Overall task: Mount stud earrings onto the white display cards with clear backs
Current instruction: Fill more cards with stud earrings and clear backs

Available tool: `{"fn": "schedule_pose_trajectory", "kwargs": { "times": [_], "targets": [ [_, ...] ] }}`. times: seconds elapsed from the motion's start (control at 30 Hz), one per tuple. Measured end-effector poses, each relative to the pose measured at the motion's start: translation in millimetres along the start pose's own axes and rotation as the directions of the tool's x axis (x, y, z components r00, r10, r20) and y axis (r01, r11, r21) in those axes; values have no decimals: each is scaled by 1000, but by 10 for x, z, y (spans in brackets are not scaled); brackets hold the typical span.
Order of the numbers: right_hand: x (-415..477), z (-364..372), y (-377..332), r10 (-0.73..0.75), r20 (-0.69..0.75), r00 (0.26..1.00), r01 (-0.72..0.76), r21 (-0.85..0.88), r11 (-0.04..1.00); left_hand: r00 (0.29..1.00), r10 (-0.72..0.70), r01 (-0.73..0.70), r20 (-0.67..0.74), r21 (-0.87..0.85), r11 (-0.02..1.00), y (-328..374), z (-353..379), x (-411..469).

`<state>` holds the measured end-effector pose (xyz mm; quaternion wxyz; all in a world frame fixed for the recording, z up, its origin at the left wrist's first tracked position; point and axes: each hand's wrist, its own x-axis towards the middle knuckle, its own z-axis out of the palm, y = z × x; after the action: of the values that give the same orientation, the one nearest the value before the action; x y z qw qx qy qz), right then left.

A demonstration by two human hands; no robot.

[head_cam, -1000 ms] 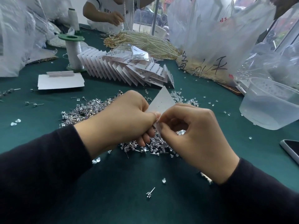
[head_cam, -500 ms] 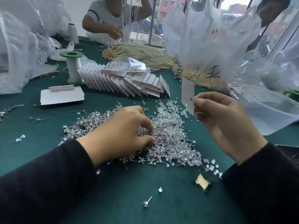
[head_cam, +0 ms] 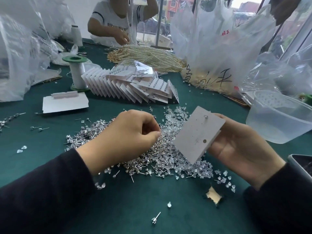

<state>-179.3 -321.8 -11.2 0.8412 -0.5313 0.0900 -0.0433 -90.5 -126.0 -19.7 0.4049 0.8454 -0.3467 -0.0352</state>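
A heap of silver stud earrings (head_cam: 94, 134) lies on the green table (head_cam: 118, 208), merging on its right into a heap of clear backs (head_cam: 179, 115). My left hand (head_cam: 125, 139) hovers over the heap with fingers curled and fingertips pinched together at the studs; what they pinch is hidden. My right hand (head_cam: 239, 149) holds a white display card (head_cam: 197, 134) tilted above the heap, with one stud (head_cam: 206, 116) near its upper edge and a round hole lower down.
Finished cards (head_cam: 135, 88) stand fanned behind the heap, beside a green-capped spool (head_cam: 76, 73) and a flat white card stack (head_cam: 65, 103). A clear plastic tub (head_cam: 278, 119) and a phone (head_cam: 302, 166) sit right. Pearl strands (head_cam: 148, 56), plastic bags and another person are beyond.
The hands came apart. My right hand carried the card to the right and turned its face toward me. My left hand dropped onto the stud heap and stays there pinching.
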Motion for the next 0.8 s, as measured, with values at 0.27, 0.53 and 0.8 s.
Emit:
{"fn": "schedule_pose_trajectory", "kwargs": {
  "times": [0.27, 0.53, 0.8],
  "targets": [
    [-20, 36, 48, 37, -8, 999, -36, 83, 996, 997, -50, 62, 51, -252, 966, 23, -56, -6],
    [-70, 148, 144, 118, 73, 990, -130, 197, 972, 999, 50, -31, 16, -580, 814, 152, -5, -52],
    [-137, 258, 223, 128, 188, 974, -173, 246, 954, 990, 40, -110, -133, -571, 813, 222, 85, -74]
  ]
}}
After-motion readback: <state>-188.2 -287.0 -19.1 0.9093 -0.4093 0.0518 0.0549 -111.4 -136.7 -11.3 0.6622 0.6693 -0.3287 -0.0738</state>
